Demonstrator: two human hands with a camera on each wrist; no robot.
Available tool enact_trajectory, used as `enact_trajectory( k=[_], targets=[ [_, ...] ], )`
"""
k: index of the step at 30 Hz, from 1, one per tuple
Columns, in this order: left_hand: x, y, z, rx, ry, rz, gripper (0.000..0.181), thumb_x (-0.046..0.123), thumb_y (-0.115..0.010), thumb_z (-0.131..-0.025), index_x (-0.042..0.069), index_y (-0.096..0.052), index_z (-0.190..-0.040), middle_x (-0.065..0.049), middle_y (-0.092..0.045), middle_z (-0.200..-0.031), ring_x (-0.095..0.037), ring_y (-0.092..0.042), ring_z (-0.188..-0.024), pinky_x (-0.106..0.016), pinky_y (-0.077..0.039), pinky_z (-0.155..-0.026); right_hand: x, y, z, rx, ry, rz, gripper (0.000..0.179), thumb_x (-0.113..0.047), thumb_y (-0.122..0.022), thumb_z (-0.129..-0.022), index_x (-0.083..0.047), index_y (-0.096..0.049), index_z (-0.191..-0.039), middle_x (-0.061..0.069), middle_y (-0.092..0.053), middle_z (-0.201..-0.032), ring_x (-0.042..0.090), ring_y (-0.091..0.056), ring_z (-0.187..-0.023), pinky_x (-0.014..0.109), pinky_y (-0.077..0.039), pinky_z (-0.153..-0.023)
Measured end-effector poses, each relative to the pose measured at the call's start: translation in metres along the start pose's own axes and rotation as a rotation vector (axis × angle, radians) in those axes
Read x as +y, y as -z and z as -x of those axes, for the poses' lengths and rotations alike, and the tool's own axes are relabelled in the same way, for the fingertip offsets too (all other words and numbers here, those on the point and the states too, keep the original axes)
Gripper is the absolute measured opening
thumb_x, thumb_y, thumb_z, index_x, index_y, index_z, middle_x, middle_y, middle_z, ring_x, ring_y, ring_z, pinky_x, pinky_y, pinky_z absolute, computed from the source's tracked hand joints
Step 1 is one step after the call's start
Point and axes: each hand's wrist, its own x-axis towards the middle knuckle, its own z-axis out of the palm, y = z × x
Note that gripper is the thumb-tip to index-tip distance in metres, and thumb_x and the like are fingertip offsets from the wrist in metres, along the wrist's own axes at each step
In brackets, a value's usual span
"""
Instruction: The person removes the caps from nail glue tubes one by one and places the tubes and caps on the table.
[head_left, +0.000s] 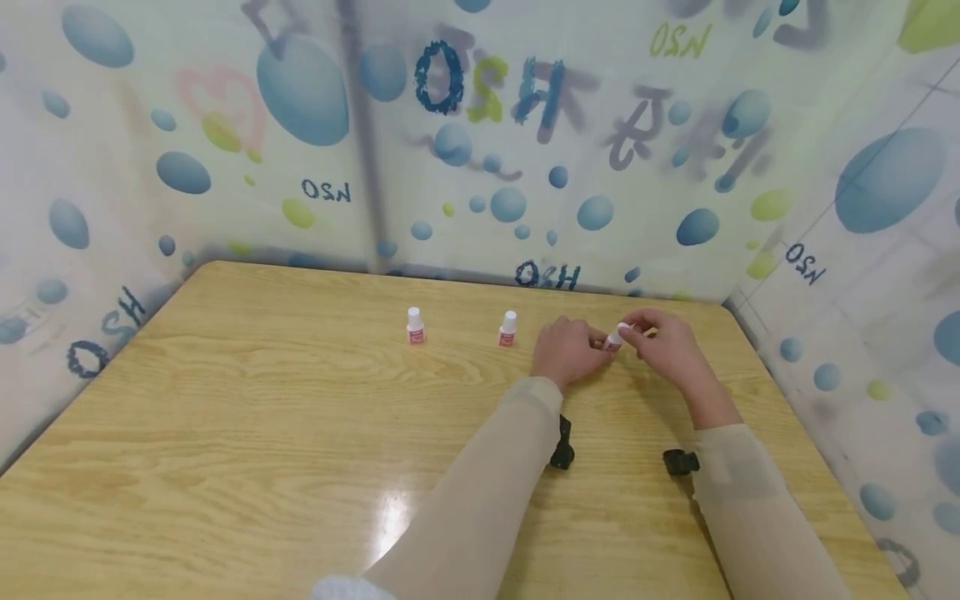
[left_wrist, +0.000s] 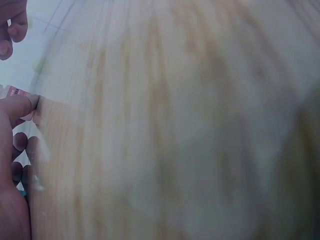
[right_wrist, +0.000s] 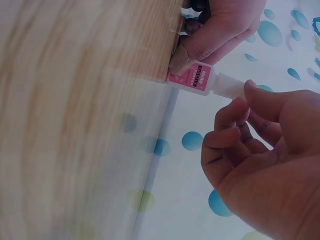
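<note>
A small white glue bottle [right_wrist: 192,79] with a pink label stands tilted near the table's far right. My left hand [head_left: 572,350] holds its lower body, the thumb across the label and a tan strip round that thumb. Its other fingers are partly hidden behind the bottle. With thumb and forefinger my right hand [head_left: 666,346] pinches the white cap [right_wrist: 230,86], which sits on the bottle. Left of my hands, a second bottle [head_left: 507,330] and a third bottle [head_left: 416,327] stand upright with white caps on. The left wrist view shows only part of the held bottle [left_wrist: 17,92].
The wood-grain table [head_left: 247,400] spreads out to the left and front of the bottles. A patterned curtain [head_left: 480,208] hangs behind it and along both sides. Dark wrist mounts [head_left: 561,443] are strapped under both sleeves.
</note>
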Motion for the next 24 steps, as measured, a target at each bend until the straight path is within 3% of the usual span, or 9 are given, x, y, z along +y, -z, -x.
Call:
enact_trajectory(
  k=[6, 13, 19, 24],
  targets=[
    [-0.0007, -0.0001, 0.0002, 0.007, 0.004, -0.013, 0.031, 0.059, -0.068, -0.098, 0.047, -0.077, -0.125, 0.019, -0.078, -0.103, -0.012, -0.056, -0.092, -0.031, -0.044, -0.083, -0.0005, -0.0015, -0.0005, -0.026, 0.010, -0.022, 0.031, -0.018, -0.054, -0.112, 0.002, -0.063, -0.134, 0.016, -0.058, -0.100, 0.027, -0.062, -0.076, 0.028, -0.045, -0.059],
    [0.0000, -0.0001, 0.0007, 0.007, 0.002, -0.015, 0.030, 0.058, -0.068, -0.097, 0.048, -0.077, -0.125, 0.022, -0.078, -0.110, -0.011, -0.056, -0.093, -0.031, -0.045, -0.083, -0.0003, -0.0009, -0.0011, -0.057, -0.003, -0.041, 0.033, -0.012, -0.047, -0.114, 0.003, -0.057, -0.141, 0.023, -0.056, -0.107, 0.031, -0.063, -0.077, 0.027, -0.043, -0.058],
    [0.0005, -0.0004, 0.0001, 0.005, -0.013, -0.035, 0.026, 0.057, -0.066, -0.100, 0.047, -0.080, -0.119, 0.021, -0.078, -0.109, -0.012, -0.055, -0.092, -0.031, -0.044, -0.081, -0.0021, -0.0005, -0.0006, -0.045, -0.004, -0.063, 0.035, -0.014, -0.043, -0.115, 0.000, -0.055, -0.145, 0.021, -0.053, -0.112, 0.030, -0.063, -0.078, 0.027, -0.042, -0.057],
    [-0.0003, 0.0003, 0.0003, 0.001, -0.009, -0.036, 0.027, 0.057, -0.066, -0.099, 0.047, -0.079, -0.121, 0.021, -0.078, -0.110, -0.011, -0.056, -0.094, -0.031, -0.045, -0.083, -0.0033, -0.0005, -0.0002, -0.002, 0.001, -0.063, 0.039, -0.026, -0.044, -0.116, 0.000, -0.054, -0.143, 0.017, -0.054, -0.114, 0.029, -0.064, -0.079, 0.028, -0.042, -0.058]
  ],
)
